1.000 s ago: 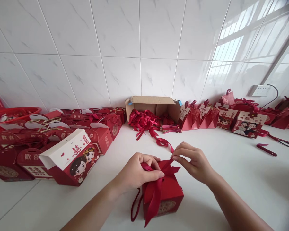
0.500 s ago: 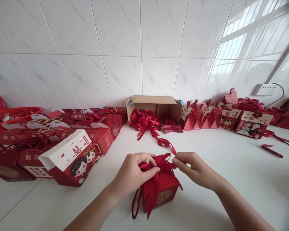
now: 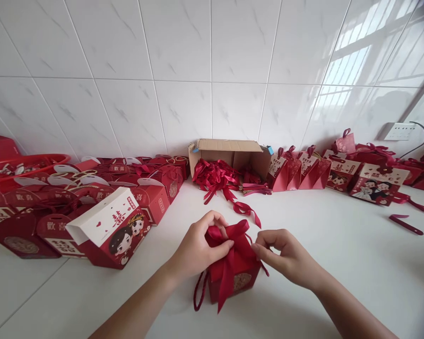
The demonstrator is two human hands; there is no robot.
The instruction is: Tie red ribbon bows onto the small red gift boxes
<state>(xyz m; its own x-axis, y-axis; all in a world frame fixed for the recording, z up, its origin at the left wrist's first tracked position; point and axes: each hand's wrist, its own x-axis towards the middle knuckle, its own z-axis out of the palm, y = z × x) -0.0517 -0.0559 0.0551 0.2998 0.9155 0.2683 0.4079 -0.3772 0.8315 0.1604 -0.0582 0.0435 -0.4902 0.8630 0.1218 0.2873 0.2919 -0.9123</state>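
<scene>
A: Head view, grip?
B: On my remote feed, left hand [image 3: 199,247] clasps the ribbon bow [image 3: 242,242]; right hand [image 3: 286,254] pinches its right edge.
A: Where's the red box [image 3: 245,283]?
B: Under the bow, between both hands, on the white counter [image 3: 289,310]. Cord handle [image 3: 195,299] at its left.

I'm at a gift-packing spot, whether home or workshop I can't tell: white table [image 3: 339,249], tiled wall [image 3: 183,42], red boxes [image 3: 92,223] massed at ten o'clock, carton [image 3: 229,146] spilling ribbons [image 3: 215,176] at twelve, more boxes [image 3: 378,183] at two.
</scene>
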